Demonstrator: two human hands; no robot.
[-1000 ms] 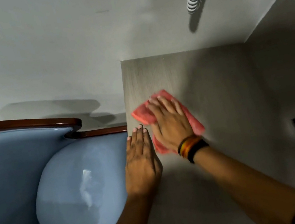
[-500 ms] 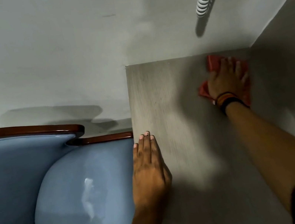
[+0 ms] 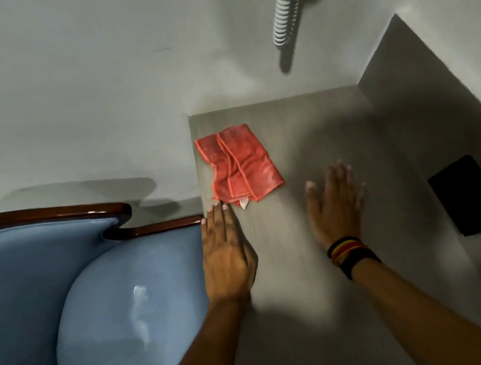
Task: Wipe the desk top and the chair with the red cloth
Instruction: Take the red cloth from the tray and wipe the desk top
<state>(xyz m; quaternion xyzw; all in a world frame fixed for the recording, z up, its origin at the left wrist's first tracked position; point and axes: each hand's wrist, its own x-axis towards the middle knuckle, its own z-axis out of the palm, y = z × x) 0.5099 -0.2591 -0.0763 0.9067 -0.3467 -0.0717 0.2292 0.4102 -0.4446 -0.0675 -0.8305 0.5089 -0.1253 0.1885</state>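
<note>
The blue chair (image 3: 93,302) fills your near left, its wood-trimmed edge butting against the left side of the table (image 3: 333,310), which runs from near to far in front of you. A dark flat object (image 3: 470,194) lies off to the right, and a coiled cord (image 3: 286,5) hangs on the far wall.

The red cloth (image 3: 239,163) lies loose on the table's far-left part, folded, its long axis running near to far with a slight slant to the right. Nothing is holding it.

Your left hand (image 3: 227,254) rests flat along the table's left edge, fingers (image 3: 220,214) straight and together, their tips just touching the cloth's near-left corner. Your right hand (image 3: 335,207), with the striped wristband (image 3: 351,251), is spread open and empty, near and to the right of the cloth, clear of it.

So the cloth lies straight ahead of the left fingers and far-left of the right ones; the left hand is nearer. The chair likely remains to be wiped, and it sits on that same side.
</note>
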